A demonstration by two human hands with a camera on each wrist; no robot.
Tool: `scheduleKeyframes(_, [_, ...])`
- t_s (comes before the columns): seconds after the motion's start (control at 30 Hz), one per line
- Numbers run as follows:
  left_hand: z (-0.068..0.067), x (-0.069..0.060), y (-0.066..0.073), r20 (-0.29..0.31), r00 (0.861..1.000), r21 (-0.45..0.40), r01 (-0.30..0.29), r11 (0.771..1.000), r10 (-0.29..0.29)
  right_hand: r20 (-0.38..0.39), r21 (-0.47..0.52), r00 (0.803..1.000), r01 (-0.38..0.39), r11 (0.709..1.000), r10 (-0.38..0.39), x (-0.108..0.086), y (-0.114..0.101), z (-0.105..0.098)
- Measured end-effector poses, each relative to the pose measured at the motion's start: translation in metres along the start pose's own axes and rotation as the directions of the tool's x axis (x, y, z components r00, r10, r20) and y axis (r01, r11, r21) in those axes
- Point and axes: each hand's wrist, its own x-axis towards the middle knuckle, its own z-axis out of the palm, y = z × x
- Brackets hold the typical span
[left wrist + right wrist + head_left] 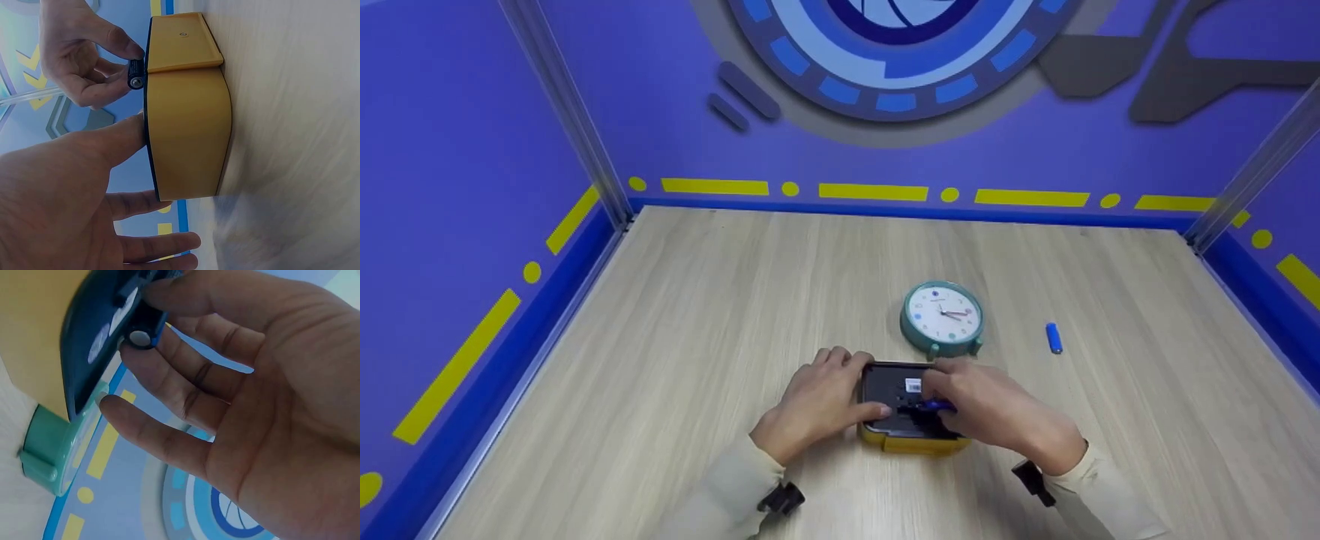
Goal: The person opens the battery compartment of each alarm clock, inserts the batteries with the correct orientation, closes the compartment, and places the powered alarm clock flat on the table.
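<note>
A yellow box-shaped device [926,445] lies on the table with its black panel [885,386] facing up; a white label and a recess show in the panel. My left hand [821,401] holds the device's left side, thumb on the panel and index finger at the far corner. Just above the panel, my right hand [986,401] pinches a dark blue battery [135,75] between thumb and fingers. The battery's round metal end [139,338] shows in the right wrist view. Whether the battery touches the recess I cannot tell.
A green round clock [943,315] lies face up just beyond the device. To the right, a blue battery [1054,338] lies on the wooden table [735,300]. Purple panels [675,150] wall the table at the back and sides.
</note>
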Motion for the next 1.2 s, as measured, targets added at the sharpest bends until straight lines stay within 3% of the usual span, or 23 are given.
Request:
scheduleKeyframes(0.77, [0.001, 0.001, -0.001, 0.006, 1.000, 0.016, 0.010, 1.000, -0.010, 0.018, -0.047, 1.000, 0.019, 0.999, -0.018, 0.006, -0.008, 0.010])
scheduleKeyframes(1.2, [0.002, 0.001, -0.001, -0.005, 1.000, 0.015, 0.005, 1.000, -0.005, -0.011, -0.055, 0.999, 0.051, 0.997, -0.051, 0.007, -0.009, 0.014])
